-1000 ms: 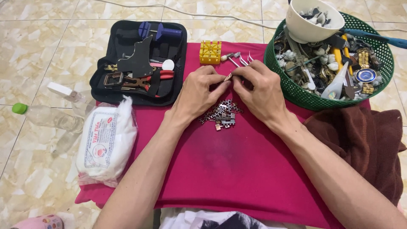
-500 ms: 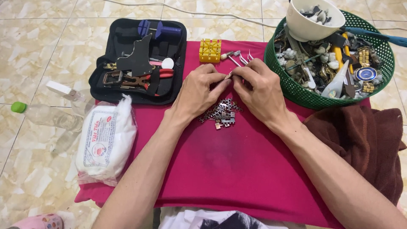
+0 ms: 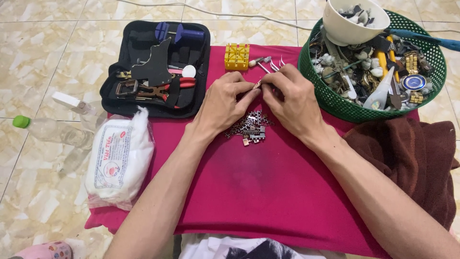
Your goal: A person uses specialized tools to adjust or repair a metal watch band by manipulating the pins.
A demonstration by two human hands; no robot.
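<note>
Metal watch links [image 3: 250, 128] lie just below both hands, left hand [image 3: 225, 103] and right hand [image 3: 292, 98] pinching one small piece

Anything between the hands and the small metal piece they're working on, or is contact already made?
Nothing visible in the way. Left hand and right hand already pinch the small metal piece between their fingertips, above the pile of metal links.

Only one view is given. The scene is seen from the head, looking steeply down and forward, close above the red cloth [image 3: 268, 192] on the tiled floor [image 3: 43, 52].
</note>
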